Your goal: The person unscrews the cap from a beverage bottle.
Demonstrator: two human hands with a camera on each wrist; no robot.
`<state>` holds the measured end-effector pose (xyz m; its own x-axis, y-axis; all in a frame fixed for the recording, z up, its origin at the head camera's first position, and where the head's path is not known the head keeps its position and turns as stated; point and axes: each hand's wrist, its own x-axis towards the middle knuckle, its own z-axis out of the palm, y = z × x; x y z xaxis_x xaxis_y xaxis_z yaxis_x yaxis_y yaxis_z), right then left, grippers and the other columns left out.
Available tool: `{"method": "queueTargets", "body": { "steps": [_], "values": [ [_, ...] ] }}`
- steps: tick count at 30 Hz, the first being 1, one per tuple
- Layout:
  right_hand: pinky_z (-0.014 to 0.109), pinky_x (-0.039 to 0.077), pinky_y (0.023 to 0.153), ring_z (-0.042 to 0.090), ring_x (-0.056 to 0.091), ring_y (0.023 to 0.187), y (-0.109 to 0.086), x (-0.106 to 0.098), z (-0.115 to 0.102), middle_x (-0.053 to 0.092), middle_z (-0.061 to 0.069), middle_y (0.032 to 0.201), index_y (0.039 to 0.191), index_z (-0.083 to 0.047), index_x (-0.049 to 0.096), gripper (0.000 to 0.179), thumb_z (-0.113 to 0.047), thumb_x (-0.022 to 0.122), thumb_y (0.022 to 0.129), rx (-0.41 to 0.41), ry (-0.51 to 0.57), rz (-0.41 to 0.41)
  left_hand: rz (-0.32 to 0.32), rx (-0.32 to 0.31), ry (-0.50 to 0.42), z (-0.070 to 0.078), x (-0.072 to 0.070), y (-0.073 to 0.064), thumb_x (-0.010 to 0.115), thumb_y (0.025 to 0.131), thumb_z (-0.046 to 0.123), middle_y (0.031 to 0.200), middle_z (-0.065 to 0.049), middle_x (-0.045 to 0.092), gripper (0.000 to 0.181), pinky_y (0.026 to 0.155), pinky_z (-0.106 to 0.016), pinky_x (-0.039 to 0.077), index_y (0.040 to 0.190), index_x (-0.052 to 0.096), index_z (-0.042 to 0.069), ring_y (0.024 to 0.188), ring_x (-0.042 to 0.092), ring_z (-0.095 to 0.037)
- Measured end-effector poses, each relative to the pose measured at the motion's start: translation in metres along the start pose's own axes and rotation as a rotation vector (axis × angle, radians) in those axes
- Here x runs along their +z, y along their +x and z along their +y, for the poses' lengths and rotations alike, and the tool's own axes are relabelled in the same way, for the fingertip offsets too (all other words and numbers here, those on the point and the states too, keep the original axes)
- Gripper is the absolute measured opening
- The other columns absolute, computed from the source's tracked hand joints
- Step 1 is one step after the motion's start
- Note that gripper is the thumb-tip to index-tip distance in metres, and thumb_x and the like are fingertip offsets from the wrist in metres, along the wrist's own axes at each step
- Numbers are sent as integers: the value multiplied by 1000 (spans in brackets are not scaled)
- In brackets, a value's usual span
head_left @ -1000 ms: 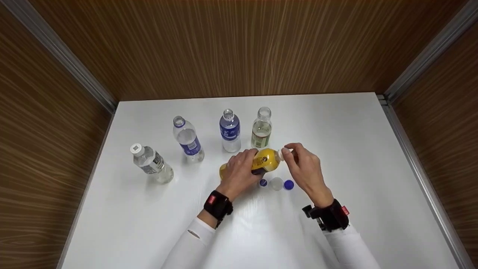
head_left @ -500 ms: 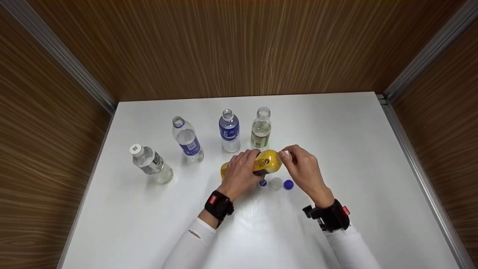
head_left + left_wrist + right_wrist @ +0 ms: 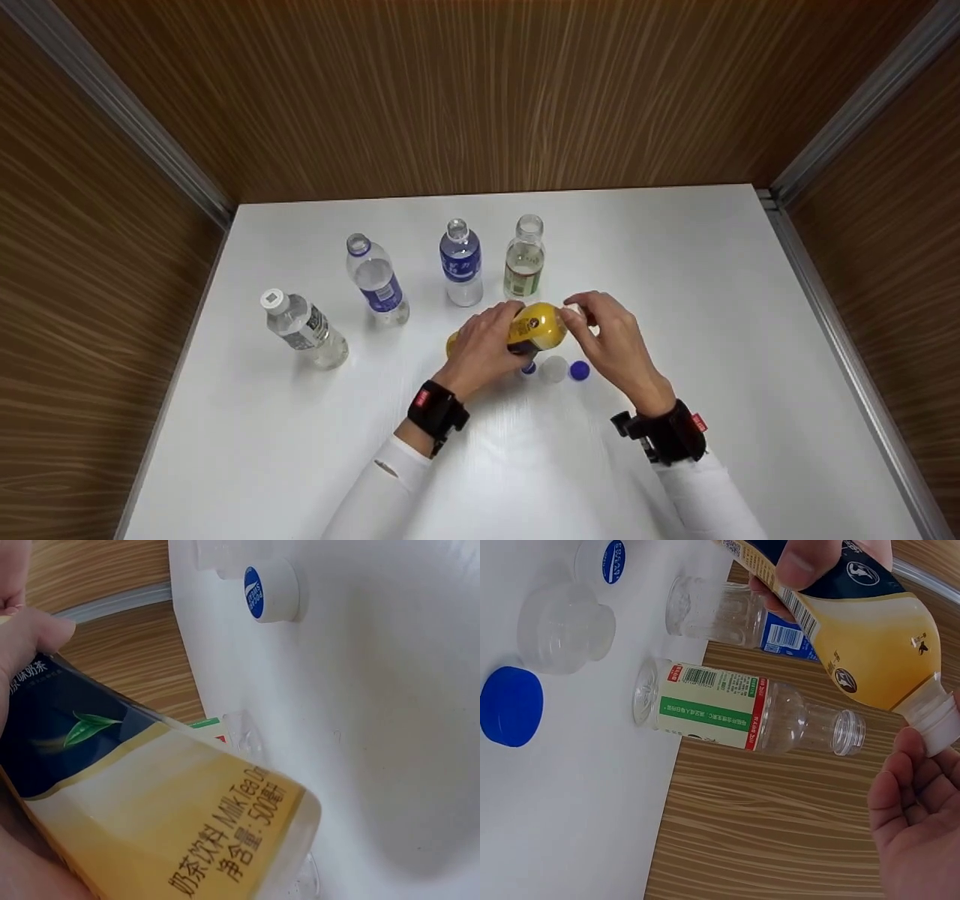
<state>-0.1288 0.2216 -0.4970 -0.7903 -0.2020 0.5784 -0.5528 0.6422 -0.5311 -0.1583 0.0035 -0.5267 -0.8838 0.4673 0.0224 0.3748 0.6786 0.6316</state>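
A yellow milk tea bottle is held tilted above the table, its neck toward the right. My left hand grips it round the middle; the left wrist view shows the lower label close up. With thumb and fingers my right hand pinches the white cap, which sits at the bottle's neck. Below the bottle lie several caps: a blue cap, a translucent cap and a white cap with a blue top.
Behind the hands stand uncapped bottles: a green-labelled one, a blue-labelled one and another blue-labelled one. A clear bottle with a white cap is at the left. Wood-grain panels wall the white table.
The right fingers have shifted slightly round the white cap, and the bottle has moved a little to the right and down. The standing bottles and loose caps stay put.
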Motion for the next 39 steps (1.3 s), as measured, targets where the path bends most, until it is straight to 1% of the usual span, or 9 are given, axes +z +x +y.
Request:
{"method": "queueTargets", "body": {
  "steps": [3, 9, 13, 17, 23, 25, 27, 33, 39],
  "values": [
    [32, 49, 62, 16, 55, 73, -1, -1, 2, 56, 4, 81, 108, 0, 68, 17, -10, 74, 95, -30, 12, -6, -26, -6, -17, -1, -1, 1, 90, 80, 28, 130, -4, 64, 74, 105, -45, 48, 141, 51, 16, 117, 61, -22],
    [35, 51, 63, 16, 55, 76, -2, -2, 6, 59, 4, 84, 109, -1, 68, 24, -23, 67, 102, -73, 31, -24, -69, -29, -39, -2, -2, 1, 89, 81, 31, 129, -1, 65, 71, 103, -44, 50, 140, 51, 19, 115, 62, -20],
    [33, 48, 64, 16, 53, 77, -2, -1, 7, 59, 4, 85, 111, -1, 68, 21, -20, 69, 101, -61, 22, -34, -61, -35, -32, -2, -1, 1, 90, 80, 30, 129, -1, 65, 72, 101, -44, 50, 140, 52, 19, 115, 62, -20],
    [29, 43, 62, 18, 53, 74, -3, 1, 5, 55, 3, 83, 113, -1, 68, 19, -15, 70, 99, 22, 12, -24, -9, -28, -1, -2, 2, 1, 91, 79, 29, 130, -3, 65, 75, 103, -46, 49, 142, 51, 17, 116, 62, -23],
    [28, 39, 55, 15, 49, 61, -2, 5, 3, 54, 0, 72, 109, -1, 69, 21, -21, 66, 102, 198, -22, 24, 138, 34, 123, -1, 10, -1, 92, 78, 31, 124, -6, 66, 75, 101, -46, 50, 138, 52, 13, 111, 63, -24],
    [27, 37, 54, 12, 45, 58, -2, 5, 2, 52, -1, 68, 104, -1, 70, 20, -21, 66, 102, 226, -30, 29, 175, 56, 171, -1, 12, -1, 92, 78, 32, 122, -7, 66, 74, 98, -44, 51, 137, 52, 12, 108, 64, -24],
    [26, 35, 52, 11, 43, 57, -2, 5, 1, 50, -2, 67, 101, -2, 70, 20, -21, 68, 102, 233, -31, 29, 188, 68, 192, -1, 13, -2, 92, 78, 32, 122, -7, 66, 74, 97, -43, 52, 137, 53, 12, 108, 64, -24],
    [24, 33, 52, 10, 42, 58, -1, 3, 0, 48, -3, 69, 99, -1, 69, 15, -16, 70, 100, 190, 9, 19, 159, 61, 143, 0, 12, -2, 93, 77, 28, 124, -7, 66, 75, 100, -46, 51, 138, 52, 13, 110, 64, -24],
    [23, 39, 56, 10, 48, 65, -2, 2, -1, 55, 0, 75, 101, 0, 67, 11, -10, 71, 98, 137, 16, 8, 111, 44, 84, 0, 9, -1, 93, 77, 27, 124, -6, 65, 75, 104, -47, 48, 138, 52, 13, 112, 63, -23]
  ]
}}
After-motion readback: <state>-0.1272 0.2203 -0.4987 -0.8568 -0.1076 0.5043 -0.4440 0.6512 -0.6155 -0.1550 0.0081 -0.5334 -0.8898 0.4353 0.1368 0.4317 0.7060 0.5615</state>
